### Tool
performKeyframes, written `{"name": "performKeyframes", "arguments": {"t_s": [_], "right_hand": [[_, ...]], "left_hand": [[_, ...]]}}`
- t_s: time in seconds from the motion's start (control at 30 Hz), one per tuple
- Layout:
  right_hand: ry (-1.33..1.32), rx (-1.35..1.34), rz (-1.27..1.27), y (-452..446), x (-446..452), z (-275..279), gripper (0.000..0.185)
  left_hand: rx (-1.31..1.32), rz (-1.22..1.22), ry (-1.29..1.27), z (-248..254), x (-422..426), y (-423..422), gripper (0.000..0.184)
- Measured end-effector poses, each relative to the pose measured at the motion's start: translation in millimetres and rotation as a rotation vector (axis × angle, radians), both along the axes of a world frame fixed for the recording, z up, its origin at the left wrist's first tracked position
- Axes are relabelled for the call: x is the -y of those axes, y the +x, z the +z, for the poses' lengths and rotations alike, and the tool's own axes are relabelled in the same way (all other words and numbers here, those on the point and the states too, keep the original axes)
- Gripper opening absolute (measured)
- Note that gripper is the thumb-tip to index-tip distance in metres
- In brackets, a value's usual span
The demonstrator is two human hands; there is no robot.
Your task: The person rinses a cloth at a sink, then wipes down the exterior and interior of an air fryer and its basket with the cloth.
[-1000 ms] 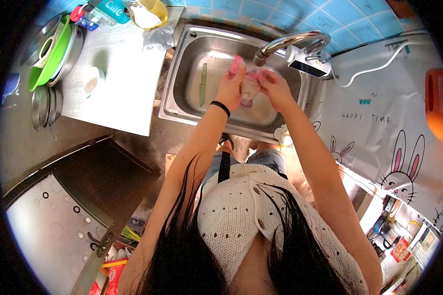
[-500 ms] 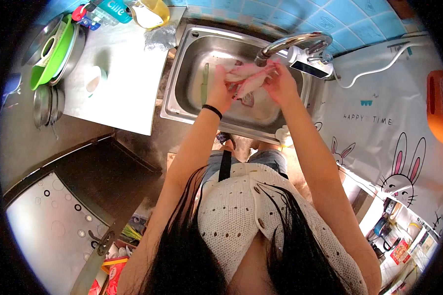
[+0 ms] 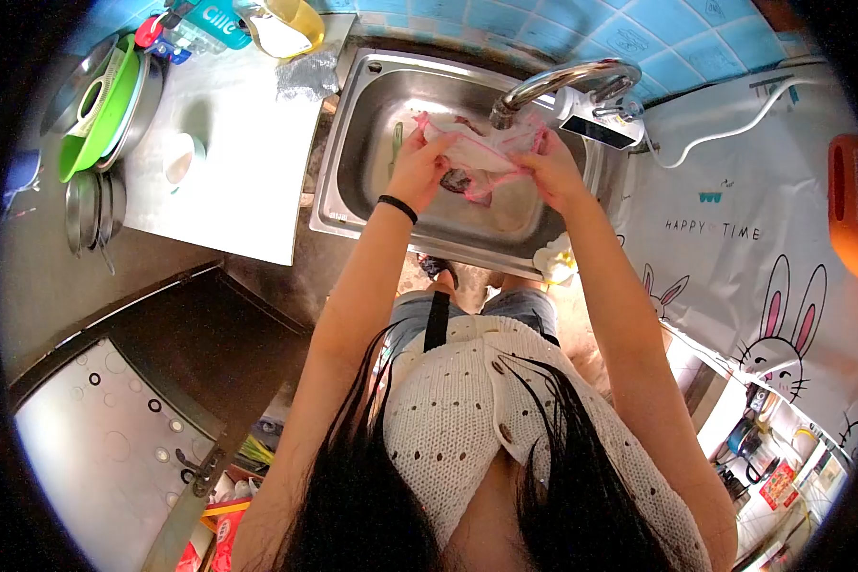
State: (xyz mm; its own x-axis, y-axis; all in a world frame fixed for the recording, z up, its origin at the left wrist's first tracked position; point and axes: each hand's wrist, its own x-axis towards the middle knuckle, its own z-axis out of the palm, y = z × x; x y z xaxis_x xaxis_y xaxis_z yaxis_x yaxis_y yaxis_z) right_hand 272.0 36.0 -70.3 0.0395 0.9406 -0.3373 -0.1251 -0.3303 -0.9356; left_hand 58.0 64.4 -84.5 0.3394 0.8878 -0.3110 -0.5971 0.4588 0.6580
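Note:
A thin white cloth with pink edges (image 3: 481, 153) is spread between my two hands over the sink. On its left side, my left hand (image 3: 421, 170) grips the edge with fingers closed. My right hand (image 3: 550, 170) pinches the opposite side, just below the faucet (image 3: 529, 89). The stainless steel sink (image 3: 353, 191) lies under both hands. A slim green thing, perhaps a knife handle (image 3: 398, 143), rests in the basin beside my left hand. Something dark (image 3: 456, 181) shows beneath or through the cloth; I cannot make out what it is.
On the left, a white counter (image 3: 238, 181) bears a white cup (image 3: 181, 157), a yellow bottle (image 3: 286, 27) and a green basin (image 3: 95, 124) among stacked dishes. A white box with a dark panel (image 3: 601, 129) adjoins the faucet. An orange container (image 3: 848, 205) stands far right.
The cloth was bunched and folded between my hands; now it is spread wider and flatter. My left hand has shifted slightly left, my right slightly right and lower.

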Motion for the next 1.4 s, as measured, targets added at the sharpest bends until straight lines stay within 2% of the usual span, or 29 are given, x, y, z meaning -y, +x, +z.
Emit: {"name": "performKeyframes", "arguments": {"t_s": [0.07,0.1,0.17,0.27,0.3,0.37,0.4,0.47,0.5,0.53,0.57,0.63,0.67,0.77,0.87,0.97,1.07,1.17,1.2,1.27,1.3,1.33,1.4], "right_hand": [[0.183,0.314,0.103,1.2,6.8,13.7,0.060],[0.298,0.562,0.161,1.0,9.9,15.9,0.060],[0.520,1.065,0.275,3.0,15.4,19.1,0.060],[0.424,1.246,0.310,32.1,12.0,-16.0,0.053],[0.321,1.282,0.366,31.1,10.3,-7.8,0.048],[0.109,1.339,0.474,26.2,6.7,14.8,0.039],[0.024,0.945,0.397,29.7,4.1,10.1,0.037],[-0.129,0.156,0.228,38.9,-5.0,-2.7,0.033],[-0.138,0.026,0.167,34.3,-5.7,0.6,0.027],[-0.145,-0.106,0.106,27.3,-8.0,4.0,0.021],[-0.152,-0.236,0.045,19.0,-10.9,8.9,0.018],[-0.145,-0.236,-0.005,1.1,-17.0,18.3,0.024],[-0.143,-0.235,-0.029,-3.9,-18.9,20.3,0.027],[-0.013,0.171,0.004,4.6,-32.3,-16.1,0.036],[-0.205,0.261,-0.035,15.7,-38.7,-43.2,0.039],[-0.317,-0.137,-0.314,-0.8,-38.6,-37.7,0.045],[-0.311,-0.269,-0.321,-17.9,-36.9,-32.5,0.041],[0.001,0.222,-0.057,-44.0,-19.4,-34.6,0.040],[0.128,0.390,0.010,-56.3,-9.4,-36.9,0.041],[0.384,0.700,0.086,-79.2,5.7,-50.5,0.044],[0.431,0.779,0.080,-82.2,6.3,-57.2,0.046],[0.444,0.842,0.053,-79.5,1.9,-62.6,0.048],[0.426,0.980,-0.014,-61.5,-15.6,-69.9,0.039]], "left_hand": [[-0.004,-0.027,-0.048,-15.5,-5.7,6.0,0.026],[-0.004,-0.040,-0.072,-14.6,-6.6,10.1,0.027],[-0.183,-0.021,-0.028,-12.2,-6.7,25.7,0.030],[-0.501,0.060,0.112,-10.7,-9.0,36.9,0.034],[-0.619,0.097,0.172,-11.2,-10.2,37.3,0.035],[-0.664,0.164,0.113,2.4,-13.4,27.4,0.037],[-0.686,0.197,0.084,6.9,-15.2,20.9,0.039],[-0.604,0.223,0.130,-17.1,-24.1,11.2,0.043],[-0.563,0.237,0.153,-17.7,-26.7,6.1,0.045],[-0.734,0.108,0.153,-18.1,-27.1,-1.1,0.050],[-0.823,0.043,0.328,-19.0,-24.4,-2.4,0.052],[-0.990,-0.094,0.678,-13.9,-15.7,-4.5,0.055],[-0.935,-0.384,0.418,-10.0,-12.9,-8.2,0.054],[-1.113,-0.595,0.403,-5.5,-21.3,-16.5,0.052],[-0.659,-0.305,0.190,-11.7,-13.5,-21.9,0.041],[-0.061,-0.167,-0.128,-37.9,-7.3,-15.6,0.034],[0.320,-0.041,-0.395,8.1,10.8,7.6,0.044],[0.727,-0.169,-0.213,-53.1,12.6,29.5,0.044],[0.474,0.093,-0.562,-22.0,9.3,45.0,0.042],[0.611,-0.026,-0.425,-75.6,7.7,55.5,0.040],[0.676,-0.083,-0.353,-94.8,6.8,60.1,0.039],[0.485,0.089,-0.249,-81.6,10.1,73.3,0.034],[0.405,0.112,-0.380,-62.9,27.6,83.5,0.036]]}}
